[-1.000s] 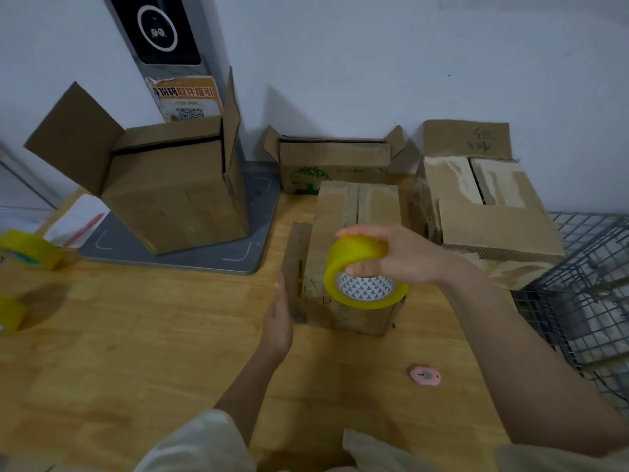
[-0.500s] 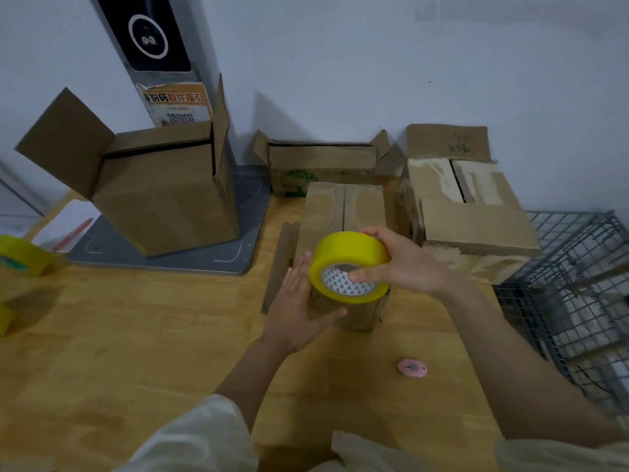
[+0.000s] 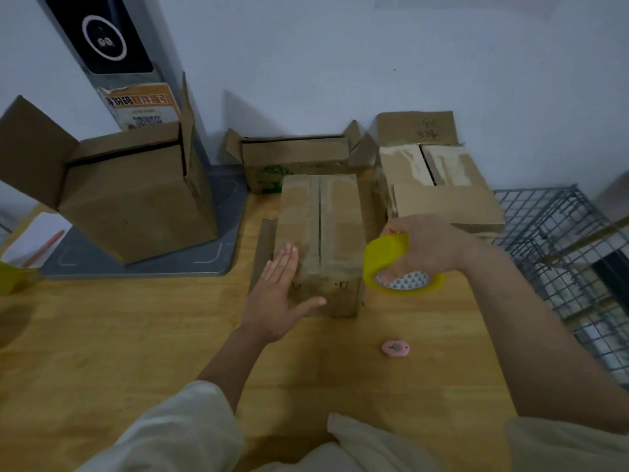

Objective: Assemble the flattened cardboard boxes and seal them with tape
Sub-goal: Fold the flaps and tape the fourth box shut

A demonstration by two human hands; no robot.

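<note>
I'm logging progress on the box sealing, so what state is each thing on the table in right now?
Middle box: flaps folded shut, seam untaped.
Tape roll: gripped in right hand, lifted beside the box.
Left hand: open, flat against the box's near left corner.
Large left box: top flaps open.
Back box: flaps open.
Right box: flaps folded shut.
Pink cutter: lying untouched.

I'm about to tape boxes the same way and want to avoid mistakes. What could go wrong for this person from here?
The box has an open seam between its top flaps; the left hand steadies only its near left corner, so the flaps may spread under the tape. The tape roll, held by the right hand off the box's right side, could start crooked. The pink cutter lies under that forearm and might get knocked.
</note>
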